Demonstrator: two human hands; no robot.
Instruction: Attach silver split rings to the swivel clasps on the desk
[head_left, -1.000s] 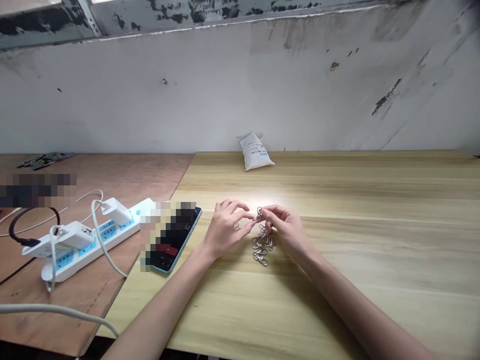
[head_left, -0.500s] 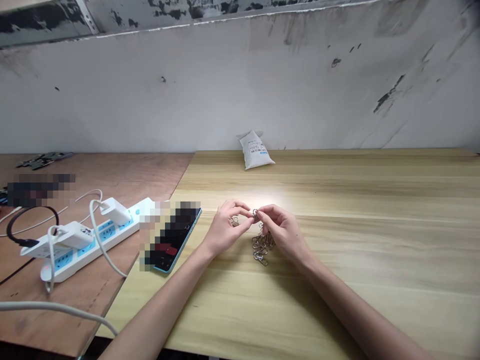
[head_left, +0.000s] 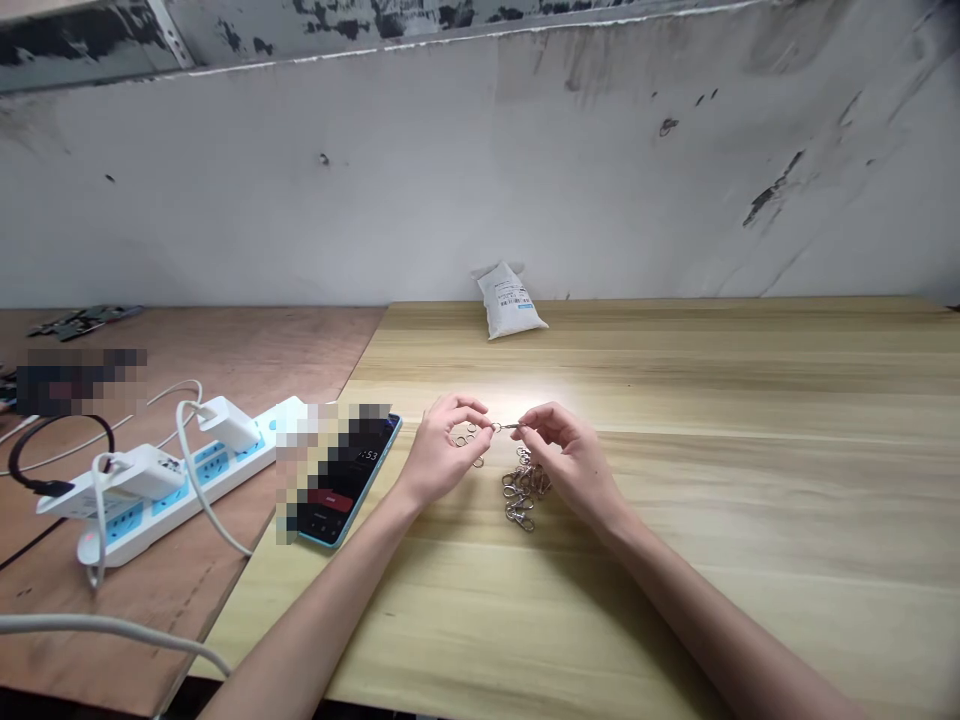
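My left hand [head_left: 439, 455] pinches a small metal ring [head_left: 496, 427] between thumb and forefinger above the light wooden table [head_left: 675, 520]. My right hand [head_left: 570, 455] pinches a small metal clasp [head_left: 513, 427] and holds it against that ring. Under my left fingers lie a few loose rings [head_left: 466, 438]. A pile of silver lobster clasps [head_left: 523, 490] lies on the table just below and between my hands.
A phone [head_left: 341, 480] lies left of my left hand at the table's edge. A white power strip [head_left: 161, 480] with plugged chargers and cables sits on the brown table to the left. A small white bag [head_left: 510, 300] leans at the wall behind.
My hands have drawn slightly apart; the clasp now lies level between the fingertips, meeting the ring. The loose rings under my left hand have come into view.
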